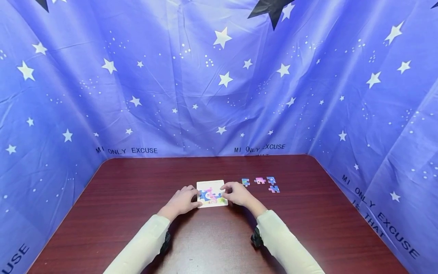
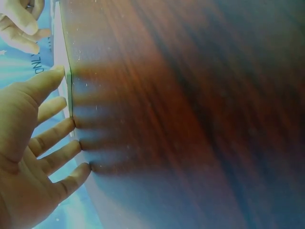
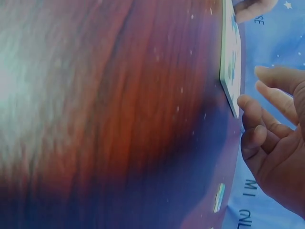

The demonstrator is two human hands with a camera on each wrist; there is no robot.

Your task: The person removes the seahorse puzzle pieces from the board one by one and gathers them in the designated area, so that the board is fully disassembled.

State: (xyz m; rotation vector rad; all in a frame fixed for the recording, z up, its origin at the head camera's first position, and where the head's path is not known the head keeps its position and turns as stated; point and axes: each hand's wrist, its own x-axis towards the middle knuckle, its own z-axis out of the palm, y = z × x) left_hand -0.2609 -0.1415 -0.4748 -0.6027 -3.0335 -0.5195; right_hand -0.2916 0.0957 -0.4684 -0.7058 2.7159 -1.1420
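A white-framed puzzle board [image 1: 212, 183] lies flat on the table, with blue and pink jigsaw pieces [image 1: 209, 195] in its middle. My left hand [image 1: 180, 200] is at the board's left side, its thumb at the near corner. In the left wrist view, the left fingers [image 2: 57, 138] are spread and nearly straight, with tips down at the table and board edge. My right hand [image 1: 237, 193] hovers at the board's right edge, thumb and forefinger over it. In the right wrist view, no piece shows between the right thumb [image 3: 279, 77] and forefinger; the other fingers bend loosely.
Several loose jigsaw pieces [image 1: 260, 180] lie on the table right of the board, beyond the right hand. The dark red wooden table [image 1: 154, 171] meets a blue star-printed cloth [image 1: 191, 76] at its back and sides.
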